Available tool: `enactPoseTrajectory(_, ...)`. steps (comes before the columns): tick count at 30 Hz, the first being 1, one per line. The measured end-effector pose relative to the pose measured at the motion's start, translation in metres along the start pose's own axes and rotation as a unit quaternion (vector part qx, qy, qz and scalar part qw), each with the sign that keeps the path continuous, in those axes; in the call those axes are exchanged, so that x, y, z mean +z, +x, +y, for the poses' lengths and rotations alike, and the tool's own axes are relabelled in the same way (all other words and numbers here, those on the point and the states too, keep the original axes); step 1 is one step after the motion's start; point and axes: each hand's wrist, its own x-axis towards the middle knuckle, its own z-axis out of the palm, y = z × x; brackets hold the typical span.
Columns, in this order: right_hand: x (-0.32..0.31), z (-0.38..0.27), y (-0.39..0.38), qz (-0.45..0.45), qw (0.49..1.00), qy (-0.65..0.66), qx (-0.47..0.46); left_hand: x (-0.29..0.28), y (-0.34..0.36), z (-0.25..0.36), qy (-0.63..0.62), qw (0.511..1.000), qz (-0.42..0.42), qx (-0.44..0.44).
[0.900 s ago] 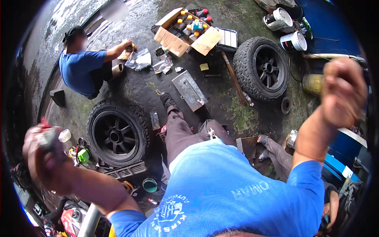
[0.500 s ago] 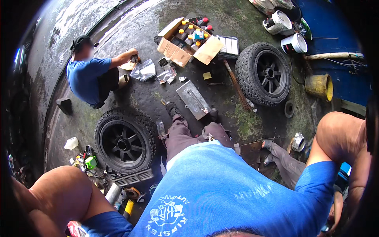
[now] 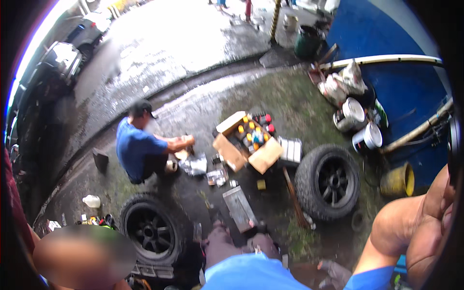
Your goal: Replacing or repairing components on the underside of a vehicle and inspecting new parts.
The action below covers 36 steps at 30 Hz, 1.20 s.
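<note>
My right arm (image 3: 394,224) is raised and sharply bent at the right side, beside the blue wall. Creased skin at the right rim may be part of my right hand, but I cannot make out its fingers or any held thing. At lower left a blurred patch covers most of my raised left arm (image 3: 118,285), and my left hand is out of sight. On the ground before my feet lies a flat grey metal box (image 3: 240,209). An off-road tyre on a black wheel (image 3: 153,232) lies left of my legs; a second tyre (image 3: 331,182) lies to the right.
A person in a blue shirt (image 3: 140,152) crouches at left, hands together over small parts. An open cardboard box (image 3: 265,157) holds several bottles with yellow caps. A broom (image 3: 292,193), a yellow bucket (image 3: 398,180) and white pails (image 3: 368,137) are at right. Vehicles (image 3: 89,34) stand far left.
My view has tilted up, so the ground things sit lower and the wet pavement and vehicles show. Both my arms are still raised; the left shows less. The crouching person stays at the parts.
</note>
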Motion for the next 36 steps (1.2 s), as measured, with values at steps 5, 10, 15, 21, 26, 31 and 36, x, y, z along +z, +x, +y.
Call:
enactPoseTrajectory(5,-0.005,0.001,0.011,0.064,0.99,0.022,-0.12,-0.011,0.031,0.008,0.046,0.996,0.056,0.061)
enactPoseTrajectory(10,0.016,0.019,0.008,0.104,0.976,0.037,-0.189,-0.01,0.015,0.009,0.064,0.991,0.083,0.083)
enactPoseTrajectory(15,0.052,0.045,-0.007,0.094,0.98,0.071,-0.163,-0.016,-0.028,0.017,0.061,0.997,0.032,0.029)
enactPoseTrajectory(21,0.084,0.061,-0.029,0.079,0.984,0.113,-0.112,-0.03,-0.059,0.037,0.053,0.997,-0.041,-0.046)
enactPoseTrajectory(26,0.105,0.056,-0.056,0.074,0.985,0.141,-0.067,-0.043,-0.068,0.066,0.041,0.989,-0.1,-0.104)
enactPoseTrajectory(31,0.119,0.059,-0.082,0.088,0.982,0.163,-0.032,-0.045,-0.073,0.086,0.024,0.978,-0.149,-0.145)
enactPoseTrajectory(36,0.132,0.054,-0.107,0.124,0.975,0.186,-0.019,-0.046,-0.063,0.106,0.012,0.97,-0.185,-0.157)
